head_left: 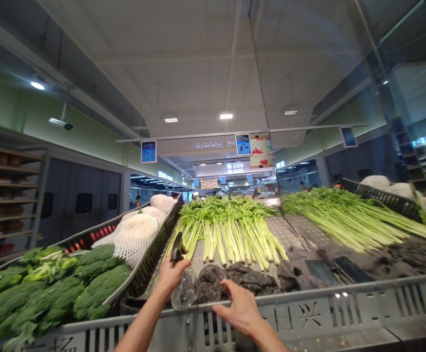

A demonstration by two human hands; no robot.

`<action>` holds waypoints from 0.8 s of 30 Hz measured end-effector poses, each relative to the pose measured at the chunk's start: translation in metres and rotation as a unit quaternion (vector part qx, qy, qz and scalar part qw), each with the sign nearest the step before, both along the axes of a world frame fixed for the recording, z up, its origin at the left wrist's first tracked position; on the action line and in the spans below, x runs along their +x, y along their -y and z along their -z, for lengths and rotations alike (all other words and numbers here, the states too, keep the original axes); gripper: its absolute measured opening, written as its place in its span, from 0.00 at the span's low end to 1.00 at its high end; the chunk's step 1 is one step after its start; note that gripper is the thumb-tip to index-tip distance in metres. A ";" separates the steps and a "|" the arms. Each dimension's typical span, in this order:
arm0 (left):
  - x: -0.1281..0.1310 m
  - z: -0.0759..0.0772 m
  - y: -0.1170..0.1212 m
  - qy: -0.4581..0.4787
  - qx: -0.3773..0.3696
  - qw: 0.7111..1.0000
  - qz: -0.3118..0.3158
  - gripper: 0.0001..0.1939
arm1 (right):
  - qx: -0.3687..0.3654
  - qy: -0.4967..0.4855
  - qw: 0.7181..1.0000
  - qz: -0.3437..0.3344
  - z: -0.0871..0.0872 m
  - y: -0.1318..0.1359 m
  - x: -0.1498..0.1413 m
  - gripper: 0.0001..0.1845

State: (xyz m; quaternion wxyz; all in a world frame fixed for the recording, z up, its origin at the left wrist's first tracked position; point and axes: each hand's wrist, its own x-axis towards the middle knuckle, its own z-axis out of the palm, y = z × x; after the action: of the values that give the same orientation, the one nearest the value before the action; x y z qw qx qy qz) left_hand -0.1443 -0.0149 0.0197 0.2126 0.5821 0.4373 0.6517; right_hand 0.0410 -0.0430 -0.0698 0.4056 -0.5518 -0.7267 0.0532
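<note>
A clear spray bottle (pixel 184 289) with a black trigger head (pixel 178 248) is in my left hand (pixel 171 275), whose fingers close around its neck. The bottle's bottom is by the rim of the grey crate; whether it touches is unclear. To the right, my right hand (pixel 237 305) hovers over the crate's front edge, fingers apart and curved, holding nothing. Just beyond it lies a crumpled dark grey cloth (pixel 240 277). Behind the cloth, celery (pixel 231 234) is spread in a row, stalks toward me and leaves at the back.
Broccoli (pixel 100 278) fills the left side, beside a black crate with items in white foam netting (pixel 137 234). A grey crate wall (pixel 304 313) runs along the front. At right, a mirror (pixel 345 161) reflects the celery. Price signs (pixel 242 145) hang above.
</note>
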 end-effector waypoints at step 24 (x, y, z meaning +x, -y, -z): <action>-0.013 -0.020 -0.018 -0.059 0.011 0.997 0.037 0.10 | 0.004 -0.111 0.994 -0.010 -0.015 -0.021 0.021 0.17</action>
State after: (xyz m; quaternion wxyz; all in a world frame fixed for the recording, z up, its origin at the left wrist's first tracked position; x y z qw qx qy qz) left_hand -0.1576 0.0032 0.0399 0.2035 0.6378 0.4202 0.6126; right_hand 0.0616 -0.0216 -0.0552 0.4854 -0.5338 -0.6828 0.1149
